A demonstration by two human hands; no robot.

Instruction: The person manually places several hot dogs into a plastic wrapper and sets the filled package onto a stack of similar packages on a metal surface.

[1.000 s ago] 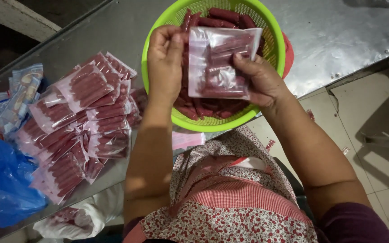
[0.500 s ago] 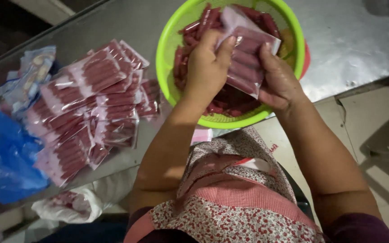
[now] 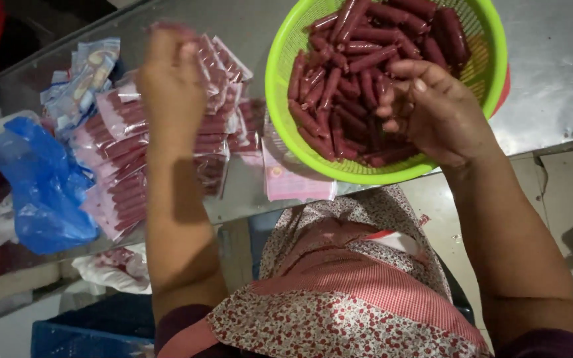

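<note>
Resting on steel desk (image 3: pixel 552 86): green basket (image 3: pixel 280 79) of loose red sausages (image 3: pixel 353 73). Right hand (image 3: pixel 439 109) inside basket, fingers curled over sausages, grip not discernible. Left hand (image 3: pixel 170 83) above stack of sealed sausage packets (image 3: pixel 121 166), blurred, fingers bunched, hold unclear. Beside stack: blue plastic bag (image 3: pixel 44 192); flat pink pouch (image 3: pixel 293 185) just under basket edge.

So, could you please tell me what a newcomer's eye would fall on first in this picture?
The bright green basket at the top right, heaped with dark red sausages, stands out most, with the right hand reaching into it. To the left, the left hand hovers over a pile of clear packets of sausages on the metal table. A crumpled blue bag lies at the far left.
</note>
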